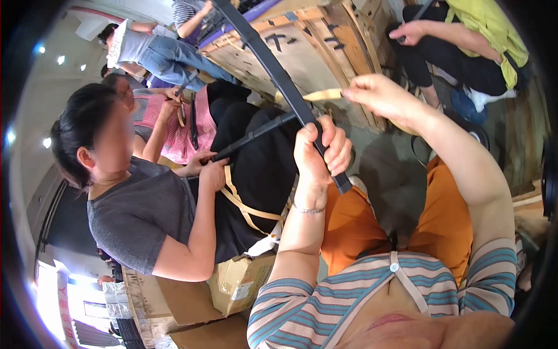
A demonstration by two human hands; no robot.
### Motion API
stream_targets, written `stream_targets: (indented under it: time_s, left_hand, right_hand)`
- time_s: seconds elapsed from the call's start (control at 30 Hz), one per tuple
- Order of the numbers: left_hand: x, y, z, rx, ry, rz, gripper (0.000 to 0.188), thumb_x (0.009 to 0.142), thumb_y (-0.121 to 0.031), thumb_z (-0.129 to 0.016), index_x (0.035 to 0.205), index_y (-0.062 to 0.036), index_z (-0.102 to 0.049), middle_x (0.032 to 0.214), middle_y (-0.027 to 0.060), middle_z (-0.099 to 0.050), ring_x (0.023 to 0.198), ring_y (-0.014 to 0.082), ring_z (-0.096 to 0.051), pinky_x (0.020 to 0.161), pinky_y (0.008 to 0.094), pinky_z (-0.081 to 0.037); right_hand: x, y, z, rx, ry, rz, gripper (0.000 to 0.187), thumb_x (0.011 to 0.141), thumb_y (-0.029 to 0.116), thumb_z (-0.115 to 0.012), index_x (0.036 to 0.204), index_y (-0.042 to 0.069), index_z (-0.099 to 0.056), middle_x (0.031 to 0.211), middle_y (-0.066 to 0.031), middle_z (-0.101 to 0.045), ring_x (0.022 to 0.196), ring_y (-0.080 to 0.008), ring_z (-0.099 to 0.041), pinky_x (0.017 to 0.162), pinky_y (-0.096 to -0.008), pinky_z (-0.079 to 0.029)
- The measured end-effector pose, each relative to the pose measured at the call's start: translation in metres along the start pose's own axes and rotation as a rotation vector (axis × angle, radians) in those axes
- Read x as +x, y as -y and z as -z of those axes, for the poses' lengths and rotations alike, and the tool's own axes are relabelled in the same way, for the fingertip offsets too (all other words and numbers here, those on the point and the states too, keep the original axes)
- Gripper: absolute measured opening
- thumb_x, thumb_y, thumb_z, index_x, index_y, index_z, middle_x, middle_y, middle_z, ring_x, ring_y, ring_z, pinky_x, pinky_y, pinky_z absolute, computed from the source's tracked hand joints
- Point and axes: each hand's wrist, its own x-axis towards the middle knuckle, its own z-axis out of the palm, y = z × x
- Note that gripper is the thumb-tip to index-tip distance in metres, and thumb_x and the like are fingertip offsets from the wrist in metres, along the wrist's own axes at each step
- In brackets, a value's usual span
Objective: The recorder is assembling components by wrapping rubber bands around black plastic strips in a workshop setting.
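My left hand (322, 150) is closed around the lower part of a long black bar (273, 70), which slants up and to the left, beyond the top edge. To its right, my raised right hand (378, 98) pinches one end of a narrow pale-yellow strip (323, 95). The strip stretches from my fingertips toward the bar; whether it is still attached behind the bar I cannot tell. Another black bar (250, 138), thinner and jointed, reaches from a co-worker's hands (210, 168) to just behind mine. Looped pale-yellow strips (238, 200) hang below those hands.
Close on my left sits a person in a grey shirt (154, 215), with others beyond. A wooden crate (314, 43) stands ahead. Someone in a yellow-green top (482, 29) sits at the far right. A cardboard box (238, 285) lies at the lower left.
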Motion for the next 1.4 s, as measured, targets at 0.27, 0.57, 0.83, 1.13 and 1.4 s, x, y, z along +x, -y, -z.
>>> stream_targets:
  time_s: [0.27,0.57,0.83,1.13,1.4]
  left_hand:
    - [0.009,0.007,-0.001,-0.036,-0.111,0.008,0.036,0.086,-0.03,-0.046,0.06,-0.0077,-0.034,0.045,0.0026,-0.03,0.035,0.0127,-0.029,0.028,0.0235,-0.025]
    - [0.024,-0.006,0.001,0.194,-0.358,-0.059,0.03,0.084,-0.026,-0.042,0.061,-0.0106,-0.033,0.044,0.0009,-0.028,0.034,0.0122,-0.025,0.028,0.0245,-0.022]
    - [0.092,-0.089,-0.007,0.864,-0.588,-0.049,0.034,0.083,-0.018,-0.051,0.055,-0.0142,-0.033,0.048,-0.0048,-0.027,0.037,0.0074,-0.028,0.034,0.0227,-0.019]
    - [0.272,-0.202,0.053,1.795,-0.916,-0.11,0.036,0.061,-0.022,-0.065,0.073,0.0117,-0.062,0.071,0.0188,-0.063,0.067,0.0244,-0.061,0.062,0.0317,-0.045]
    - [0.347,-0.204,0.097,2.91,-0.871,-0.401,0.034,0.071,-0.028,-0.06,0.088,0.0015,-0.065,0.089,0.0218,-0.063,0.091,0.0311,-0.061,0.081,0.0372,-0.046]
  right_hand:
    - [-0.012,0.005,0.02,0.086,0.033,-0.008,0.021,0.089,0.023,-0.054,0.073,0.008,-0.054,0.058,0.0099,-0.035,0.049,-0.0001,-0.026,0.043,-0.0188,-0.018]
    - [-0.02,0.013,0.034,0.112,0.039,-0.021,0.02,0.088,0.02,-0.055,0.071,0.009,-0.053,0.059,0.0094,-0.037,0.05,0.0,-0.025,0.043,-0.0198,-0.017]
    - [-0.02,0.008,0.055,0.062,0.047,-0.011,0.024,0.087,0.022,-0.058,0.072,0.003,-0.056,0.062,0.0059,-0.043,0.058,-0.0031,-0.033,0.051,-0.0216,-0.028]
    - [-0.018,-0.02,0.082,0.056,0.105,-0.11,0.022,0.088,0.021,-0.055,0.073,0.005,-0.055,0.063,0.0054,-0.048,0.059,-0.0026,-0.037,0.053,-0.0195,-0.03]
    - [-0.022,-0.034,0.097,0.09,0.219,-0.08,0.02,0.086,0.021,-0.058,0.077,0.003,-0.058,0.061,0.0054,-0.045,0.06,-0.0031,-0.038,0.053,-0.021,-0.033]
